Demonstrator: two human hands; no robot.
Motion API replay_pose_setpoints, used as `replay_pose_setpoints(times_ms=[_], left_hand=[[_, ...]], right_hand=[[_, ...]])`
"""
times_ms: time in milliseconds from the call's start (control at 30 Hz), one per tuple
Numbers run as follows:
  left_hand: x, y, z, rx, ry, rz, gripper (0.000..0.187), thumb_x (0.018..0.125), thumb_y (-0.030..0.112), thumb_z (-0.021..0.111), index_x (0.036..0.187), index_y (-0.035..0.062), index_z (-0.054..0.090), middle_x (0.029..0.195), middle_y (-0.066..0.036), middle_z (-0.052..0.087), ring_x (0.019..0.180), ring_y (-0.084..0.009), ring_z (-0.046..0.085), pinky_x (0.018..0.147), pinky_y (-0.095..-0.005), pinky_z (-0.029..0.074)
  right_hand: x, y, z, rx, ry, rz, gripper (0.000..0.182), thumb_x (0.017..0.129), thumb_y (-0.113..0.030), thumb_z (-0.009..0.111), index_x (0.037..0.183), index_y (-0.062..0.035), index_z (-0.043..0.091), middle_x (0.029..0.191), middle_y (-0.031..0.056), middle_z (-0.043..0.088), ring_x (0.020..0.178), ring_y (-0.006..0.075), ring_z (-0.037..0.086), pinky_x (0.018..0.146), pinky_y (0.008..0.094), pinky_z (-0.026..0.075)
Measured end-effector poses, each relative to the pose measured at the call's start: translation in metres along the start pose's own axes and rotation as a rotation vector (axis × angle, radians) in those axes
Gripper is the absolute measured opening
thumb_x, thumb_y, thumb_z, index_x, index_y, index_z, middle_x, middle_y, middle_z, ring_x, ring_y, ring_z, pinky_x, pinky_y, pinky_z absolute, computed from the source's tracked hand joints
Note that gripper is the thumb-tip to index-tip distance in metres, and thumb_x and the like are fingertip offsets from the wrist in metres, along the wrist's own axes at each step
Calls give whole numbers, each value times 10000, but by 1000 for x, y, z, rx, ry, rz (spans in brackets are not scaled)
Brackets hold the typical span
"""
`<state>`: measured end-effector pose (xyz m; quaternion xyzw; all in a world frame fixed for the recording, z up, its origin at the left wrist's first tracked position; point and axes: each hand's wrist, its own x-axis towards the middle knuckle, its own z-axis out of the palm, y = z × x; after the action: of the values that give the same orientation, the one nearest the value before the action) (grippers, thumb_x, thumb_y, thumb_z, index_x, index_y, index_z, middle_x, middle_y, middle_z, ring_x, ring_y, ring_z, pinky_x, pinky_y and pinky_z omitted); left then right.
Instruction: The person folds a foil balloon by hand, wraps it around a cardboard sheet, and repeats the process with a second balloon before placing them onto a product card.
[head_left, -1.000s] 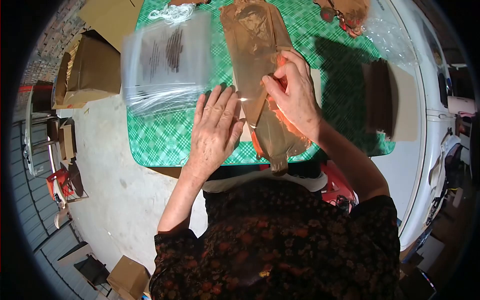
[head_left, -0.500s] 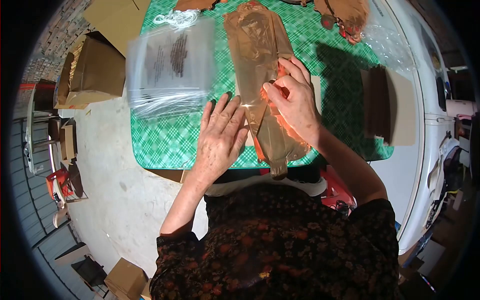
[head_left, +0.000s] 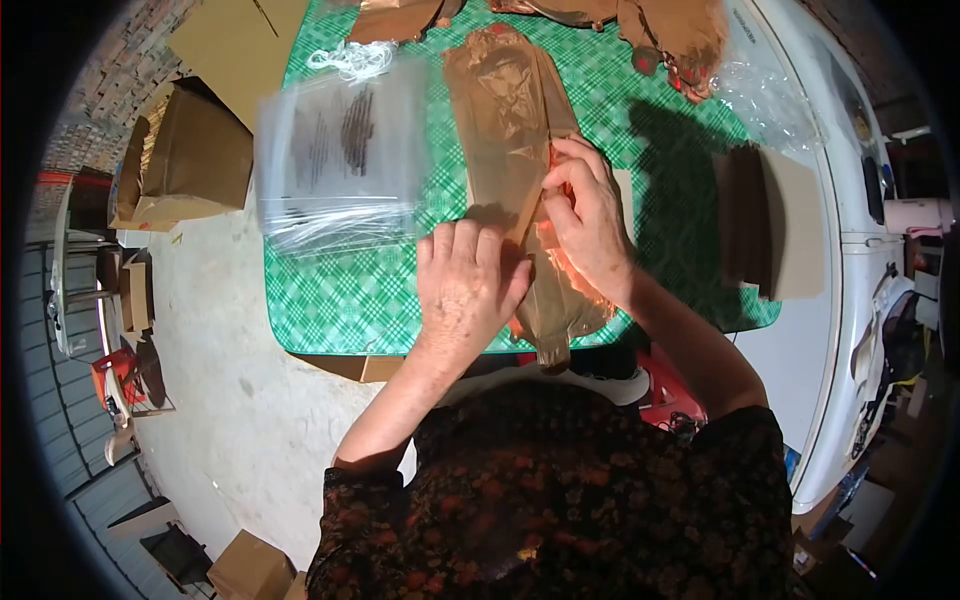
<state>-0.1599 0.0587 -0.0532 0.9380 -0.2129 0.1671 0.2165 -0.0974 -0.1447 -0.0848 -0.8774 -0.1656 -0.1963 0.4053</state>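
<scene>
A long, flat piece of shiny brown see-through film (head_left: 500,130) lies lengthwise on the table, folded over itself, with a narrow tab at its near end. My right hand (head_left: 590,220) pinches its right side, where the film glows orange in the sunlight. At the film's left edge, my left hand (head_left: 460,280) has its fingers bent together and its thumb on the film; the fingertips are hidden. A pale card (head_left: 625,195) shows under the film. To the left is a stack of clear plastic bags (head_left: 340,150) with dark print.
The table has a green checked cloth (head_left: 330,310). White string (head_left: 355,60) lies above the bags. More brown film (head_left: 670,45) lies at the far side, beside clear crumpled plastic (head_left: 765,100). Cardboard pieces (head_left: 795,225) are at the right, and a white vehicle (head_left: 850,270) stands alongside.
My left hand has moved right onto the film's edge, its stretched fingers now bent. My right hand still pinches the film, slightly lower in view. The whole view has shifted a little.
</scene>
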Motion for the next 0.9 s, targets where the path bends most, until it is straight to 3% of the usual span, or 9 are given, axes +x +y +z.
replay_pose_setpoints(times_ms=[67,467,900], left_hand=[[4,1,2,12,-15,-12,300,843,205,827,1045,67,654,985,-117,600,938,-338,567,831,-469,430],[4,2,11,-57,94,-44,195,822,143,791,937,66,653,890,-101,597,848,-316,574,777,-452,429],[5,1,21,-93,109,23,151,899,146,792,912,72,661,870,-95,581,853,-305,567,791,-444,424]], right_hand=[[0,-1,-2,-6,-19,13,141,920,-21,701,1043,-31,633,1428,195,602,1435,418,516,1170,511,442],[1,-9,-1,-37,-39,-3,273,981,-230,810,1006,23,711,1437,197,614,1476,421,451,1180,490,438],[-1,-3,3,-60,-45,5,198,928,-166,817,931,4,715,1421,203,639,1476,465,454,1185,529,433]])
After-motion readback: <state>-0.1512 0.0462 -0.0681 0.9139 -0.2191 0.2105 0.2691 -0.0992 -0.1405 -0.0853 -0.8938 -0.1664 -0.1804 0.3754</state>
